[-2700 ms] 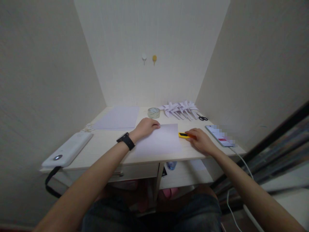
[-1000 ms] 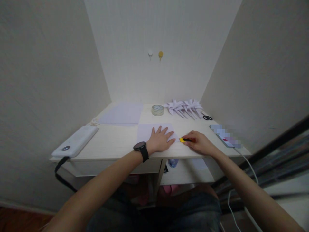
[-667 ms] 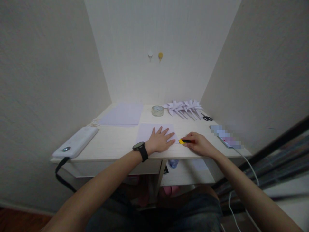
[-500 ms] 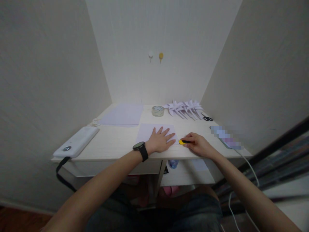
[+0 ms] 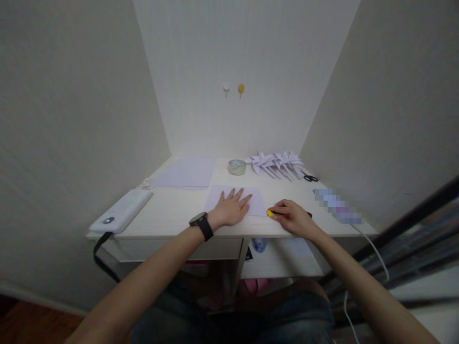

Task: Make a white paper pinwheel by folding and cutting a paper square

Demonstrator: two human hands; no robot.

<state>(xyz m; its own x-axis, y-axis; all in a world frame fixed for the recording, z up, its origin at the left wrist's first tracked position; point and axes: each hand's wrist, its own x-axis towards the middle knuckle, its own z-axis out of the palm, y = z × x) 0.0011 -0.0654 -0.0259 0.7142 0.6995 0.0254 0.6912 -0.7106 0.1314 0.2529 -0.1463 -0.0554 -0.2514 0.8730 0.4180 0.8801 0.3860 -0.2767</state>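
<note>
My left hand (image 5: 231, 209) lies flat with spread fingers on a white sheet of paper (image 5: 256, 203), near the front of the desk. A dark watch is on that wrist. Just right of the sheet, my right hand (image 5: 292, 217) is closed around a yellow-and-black utility knife (image 5: 270, 213). The knife's yellow end points left at the sheet's right edge; whether it touches the paper I cannot tell. Its black rear end shows beyond the hand.
A stack of paper (image 5: 186, 172) lies back left, with a tape roll (image 5: 237, 167) beside it. Folded paper pinwheels (image 5: 276, 164) and black scissors (image 5: 310, 178) are back right. A white device (image 5: 122, 210) sits left, and a phone (image 5: 337, 205) with a cable right.
My left hand has slid left across the sheet, away from its right edge. The knife stays in my right hand beside the paper. The whole view has shifted slightly.
</note>
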